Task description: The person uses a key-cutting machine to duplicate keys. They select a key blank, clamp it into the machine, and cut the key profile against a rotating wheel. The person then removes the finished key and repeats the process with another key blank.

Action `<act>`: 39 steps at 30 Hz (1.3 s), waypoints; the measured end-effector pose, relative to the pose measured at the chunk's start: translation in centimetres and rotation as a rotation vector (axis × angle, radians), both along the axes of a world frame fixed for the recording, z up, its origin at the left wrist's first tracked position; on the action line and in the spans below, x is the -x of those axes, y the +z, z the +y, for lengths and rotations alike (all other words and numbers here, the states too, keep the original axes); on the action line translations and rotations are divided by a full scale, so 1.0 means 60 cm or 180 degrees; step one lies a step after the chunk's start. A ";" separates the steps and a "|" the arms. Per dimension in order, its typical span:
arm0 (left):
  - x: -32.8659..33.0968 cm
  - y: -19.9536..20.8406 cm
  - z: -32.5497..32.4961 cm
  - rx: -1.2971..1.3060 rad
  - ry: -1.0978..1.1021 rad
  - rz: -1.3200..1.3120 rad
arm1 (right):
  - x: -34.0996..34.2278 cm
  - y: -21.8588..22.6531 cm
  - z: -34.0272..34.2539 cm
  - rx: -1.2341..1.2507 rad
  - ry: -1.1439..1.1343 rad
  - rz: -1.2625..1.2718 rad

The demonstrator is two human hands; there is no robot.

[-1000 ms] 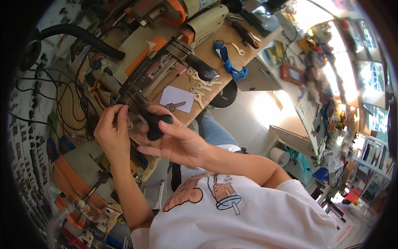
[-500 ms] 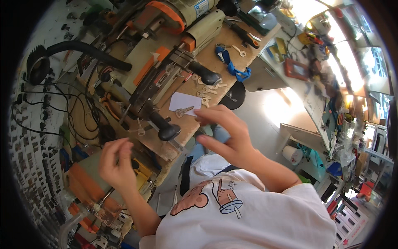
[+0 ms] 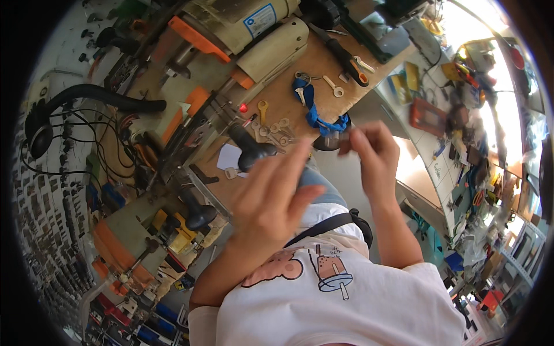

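My left hand (image 3: 268,199) is open in the air, fingers stretched out, close to a black knob (image 3: 254,153) of the key-cutting machine (image 3: 199,109). My right hand (image 3: 378,158) is raised off the bench's right edge, its fingers pinched together and blurred. A smeared greyish shape shows beside its fingertips; I cannot make out what it is. Behind the left hand lies a white card (image 3: 227,154) with a key (image 3: 231,172) at its lower edge. Several loose keys (image 3: 277,131) lie beyond the knob, and a blue lanyard (image 3: 314,115) with keys lies at the bench edge.
A single key (image 3: 333,86) and an orange-and-black handled tool (image 3: 349,63) lie farther back on the bench. A second black knob (image 3: 199,214) sticks out at the left. A black flexible hose (image 3: 109,98) arches on the far left. Cluttered shelves (image 3: 485,190) stand at right.
My left hand has swung right, from beside the machine to in front of the knob, and its fingers have straightened. My right hand has moved right, away from the card, and closed. The view has shifted.
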State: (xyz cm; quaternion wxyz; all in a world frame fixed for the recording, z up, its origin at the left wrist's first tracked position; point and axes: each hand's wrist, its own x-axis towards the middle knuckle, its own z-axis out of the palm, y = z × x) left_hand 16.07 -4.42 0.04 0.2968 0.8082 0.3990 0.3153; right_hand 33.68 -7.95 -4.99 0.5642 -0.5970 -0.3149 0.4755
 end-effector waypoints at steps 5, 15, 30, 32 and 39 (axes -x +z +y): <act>0.028 0.038 0.033 -0.0975 0.0824 0.0369 | -0.067 -0.103 0.078 0.0262 0.0497 -0.1777; 0.032 0.041 0.071 -0.1010 0.1328 0.0913 | -0.085 -0.111 0.117 -0.0011 0.0591 -0.2194; 0.073 0.036 0.014 -0.0752 0.2031 0.0959 | -0.061 -0.117 0.197 -0.0223 0.1361 -0.3601; 0.074 0.034 0.003 -0.0701 0.2071 0.0844 | -0.065 -0.110 0.194 -0.0185 0.1389 -0.3203; 0.042 0.033 -0.011 -0.0173 0.1262 0.0090 | -0.074 -0.002 0.147 0.0299 0.1971 -0.0902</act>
